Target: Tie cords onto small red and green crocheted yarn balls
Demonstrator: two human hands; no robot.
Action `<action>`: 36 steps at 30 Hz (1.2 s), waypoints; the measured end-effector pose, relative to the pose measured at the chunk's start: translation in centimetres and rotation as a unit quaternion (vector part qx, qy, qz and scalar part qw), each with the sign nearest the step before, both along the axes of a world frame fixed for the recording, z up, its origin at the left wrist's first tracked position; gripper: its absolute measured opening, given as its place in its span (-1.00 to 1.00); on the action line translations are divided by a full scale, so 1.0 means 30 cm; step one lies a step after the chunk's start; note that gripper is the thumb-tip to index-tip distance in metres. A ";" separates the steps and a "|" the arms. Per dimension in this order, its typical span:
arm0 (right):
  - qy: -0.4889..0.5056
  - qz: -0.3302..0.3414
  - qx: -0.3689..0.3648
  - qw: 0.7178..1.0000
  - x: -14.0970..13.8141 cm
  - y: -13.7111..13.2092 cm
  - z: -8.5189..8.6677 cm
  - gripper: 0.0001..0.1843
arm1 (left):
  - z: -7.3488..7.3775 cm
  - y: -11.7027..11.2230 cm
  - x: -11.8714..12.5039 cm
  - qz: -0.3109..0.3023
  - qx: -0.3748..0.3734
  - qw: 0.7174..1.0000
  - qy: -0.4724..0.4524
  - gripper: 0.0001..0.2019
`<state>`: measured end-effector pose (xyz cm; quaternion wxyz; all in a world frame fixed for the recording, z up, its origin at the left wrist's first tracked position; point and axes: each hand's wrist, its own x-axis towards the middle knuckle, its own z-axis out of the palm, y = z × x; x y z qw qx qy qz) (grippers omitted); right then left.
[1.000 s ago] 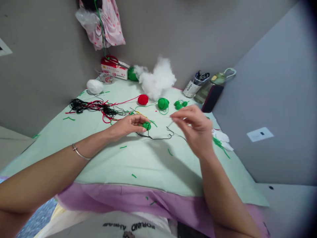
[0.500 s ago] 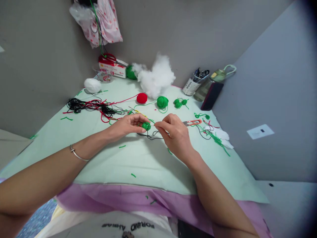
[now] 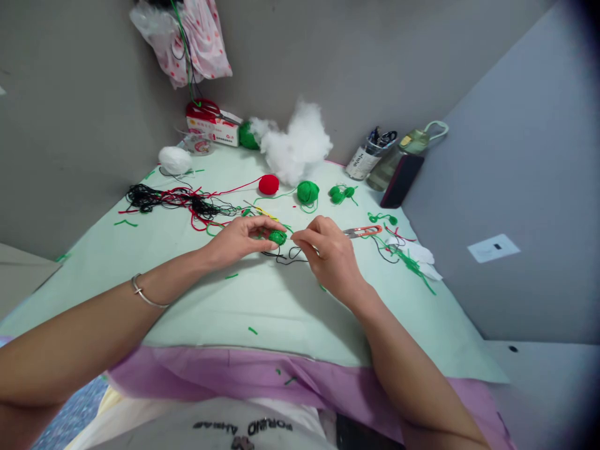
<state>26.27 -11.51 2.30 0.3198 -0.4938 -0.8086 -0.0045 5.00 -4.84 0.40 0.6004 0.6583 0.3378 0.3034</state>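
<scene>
My left hand [image 3: 244, 235] pinches a small green crocheted piece [image 3: 278, 237] between thumb and fingertips, over the middle of the table. Just right of it, my right hand [image 3: 328, 250] is closed, thumb against index finger, on a thin needle [image 3: 289, 238] whose tip points at the green piece. Only a short pale stretch of the needle shows; the rest is inside the fingers. Black yarn [image 3: 285, 259] loops below both hands. Behind the right hand lie orange-handled thread snips [image 3: 368, 231], partly covered. A yellow crochet hook [image 3: 266, 214] rests beyond the left fingers.
Tangled black and red yarn [image 3: 162, 199] lies left. Behind are a white yarn ball [image 3: 175, 160], red ball [image 3: 269, 184], green ball [image 3: 307, 193] and fluffy stuffing [image 3: 300, 147]. A pen cup [image 3: 364, 161], bottle [image 3: 412, 142] and phone [image 3: 402, 181] stand right, near yarn scraps [image 3: 412, 269].
The green piece has turned slightly in my left fingers, and less of the needle shows between it and my right hand. Both hands stay in nearly the same place.
</scene>
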 end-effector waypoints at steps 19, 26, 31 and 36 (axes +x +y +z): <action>0.294 0.033 -0.219 0.930 0.022 0.031 0.001 -0.89 | -0.020 -0.013 0.010 0.000 -0.052 0.994 -0.092 -0.62; 0.376 0.094 -0.343 0.856 0.061 0.060 -0.027 -0.78 | -0.011 -0.011 0.011 -0.029 -0.053 0.993 -0.101 -0.67; 0.437 0.090 -0.387 0.807 0.029 0.057 -0.042 -0.66 | -0.021 -0.014 0.013 -0.034 -0.061 0.992 -0.107 -0.68; 0.449 0.073 -0.366 0.812 -0.002 0.048 -0.029 -0.63 | -0.020 -0.026 0.022 -0.014 -0.071 0.991 -0.110 -0.67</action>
